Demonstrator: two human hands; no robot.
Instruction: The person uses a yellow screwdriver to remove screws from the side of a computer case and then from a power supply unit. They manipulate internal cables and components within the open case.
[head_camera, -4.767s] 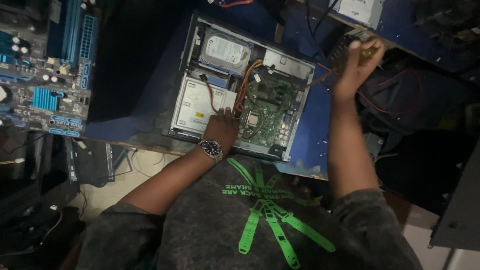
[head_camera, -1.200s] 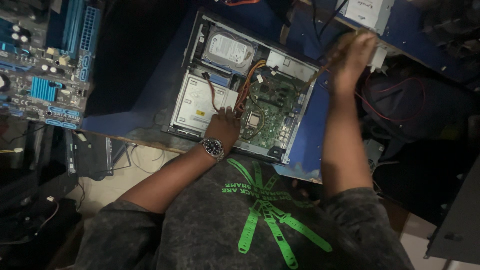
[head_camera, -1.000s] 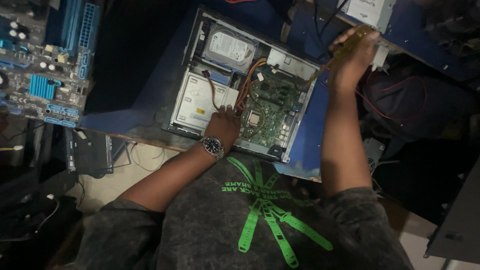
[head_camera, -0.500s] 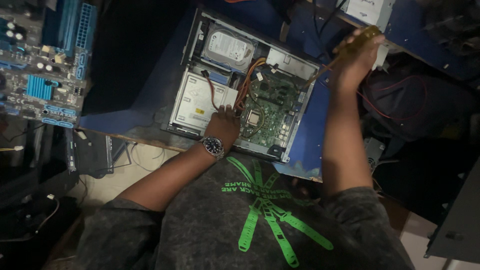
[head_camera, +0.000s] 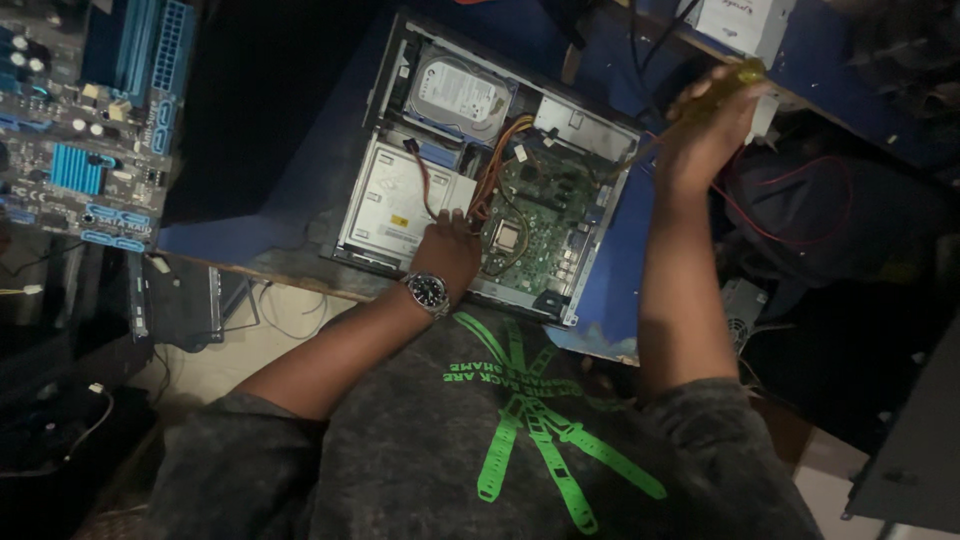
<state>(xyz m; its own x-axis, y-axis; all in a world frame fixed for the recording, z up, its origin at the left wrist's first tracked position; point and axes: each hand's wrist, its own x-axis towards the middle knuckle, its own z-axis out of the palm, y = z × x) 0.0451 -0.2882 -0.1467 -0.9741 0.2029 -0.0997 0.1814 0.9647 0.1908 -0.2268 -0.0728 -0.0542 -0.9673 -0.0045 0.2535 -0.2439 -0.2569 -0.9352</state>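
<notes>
Yellow-handled screwdriver sits clenched in the right hand, just beyond the open computer case; left hand rests inside, fingers loose, gripping nothing, beside the motherboard.

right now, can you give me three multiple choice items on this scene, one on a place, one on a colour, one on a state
1. Where does the left hand rest?
A. inside the open computer case, beside the green board
B. on the loose blue board
C. on the floor

2. What colour is the handle of the screwdriver in the right hand?
A. red
B. yellow
C. black

3. What state is the case in?
A. shut, with its cover on
B. standing upright
C. lying flat, cover off, parts showing

Answers:
1. A: the hand, with a watch at the wrist, lies in the case, next to the board.
2. B: a yellow handle sticks out above the closed fingers.
3. C: the hard drive and cables show from above.
</notes>
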